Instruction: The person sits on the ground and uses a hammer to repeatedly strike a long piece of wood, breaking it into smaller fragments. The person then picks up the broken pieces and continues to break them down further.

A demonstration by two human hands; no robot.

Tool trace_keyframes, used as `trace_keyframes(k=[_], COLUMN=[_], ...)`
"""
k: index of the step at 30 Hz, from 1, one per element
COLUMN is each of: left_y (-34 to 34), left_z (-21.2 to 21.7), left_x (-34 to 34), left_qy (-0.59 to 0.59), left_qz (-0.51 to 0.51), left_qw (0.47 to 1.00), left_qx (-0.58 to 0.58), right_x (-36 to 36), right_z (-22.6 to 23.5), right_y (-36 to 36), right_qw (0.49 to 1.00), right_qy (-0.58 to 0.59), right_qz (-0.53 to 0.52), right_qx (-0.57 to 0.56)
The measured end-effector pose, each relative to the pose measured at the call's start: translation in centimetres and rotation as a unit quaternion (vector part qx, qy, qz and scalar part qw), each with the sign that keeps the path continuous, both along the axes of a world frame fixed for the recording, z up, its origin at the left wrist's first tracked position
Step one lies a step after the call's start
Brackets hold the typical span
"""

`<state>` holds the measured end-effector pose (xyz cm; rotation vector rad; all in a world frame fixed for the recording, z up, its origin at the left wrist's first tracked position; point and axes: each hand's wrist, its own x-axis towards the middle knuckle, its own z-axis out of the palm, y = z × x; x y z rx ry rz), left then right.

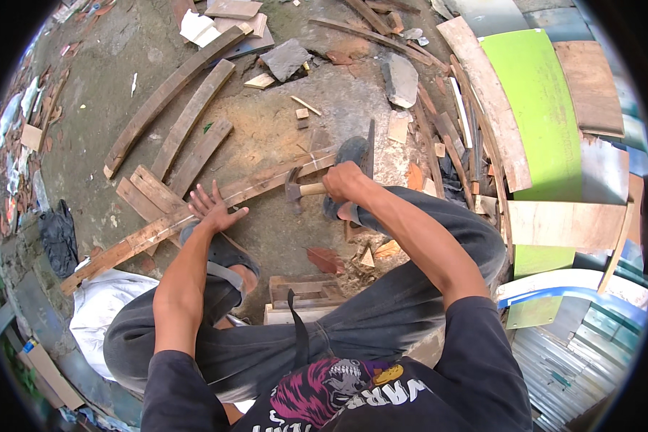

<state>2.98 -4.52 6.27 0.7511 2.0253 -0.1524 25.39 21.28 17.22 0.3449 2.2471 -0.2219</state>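
One long weathered wooden plank [194,212] lies slantwise across the dirt ground [108,93] in front of me, running under both my feet. My left hand [212,207] is spread flat, fingers splayed wide, pressing down on it. My right hand [344,181] is closed tight round the wooden handle of one steel claw hammer [295,189], head poised just above the plank. Three darker bent wooden slats [187,119] lie side by side beyond. To my right, one bright green curved panel [536,108] leans among stacked boards; rubble and offcuts litter the yard.
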Motion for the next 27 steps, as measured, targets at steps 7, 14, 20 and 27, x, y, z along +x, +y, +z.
trace_keyframes(k=[7, 14, 20, 27], left_y=[0.5, 0.8, 0.9, 0.6], left_z=[-0.2, -0.1, 0.1, 0.0], left_x=[-0.4, -0.3, -0.4, -0.6], left_qy=[-0.007, 0.004, -0.002, -0.016], left_qz=[-0.003, -0.010, -0.004, -0.001], left_qw=[1.000, 1.000, 1.000, 1.000], left_qx=[0.004, 0.000, 0.006, 0.015], right_x=[2.7, 4.2, -0.4, -1.1], right_z=[-2.6, -3.8, -2.4, 0.7], right_y=[-1.0, -1.6, -1.5, 3.5], right_qw=[0.999, 0.974, 0.994, 0.991], right_qy=[-0.001, 0.021, -0.005, 0.068], right_qz=[0.002, -0.056, -0.032, -0.037], right_qx=[-0.051, -0.219, -0.107, -0.111])
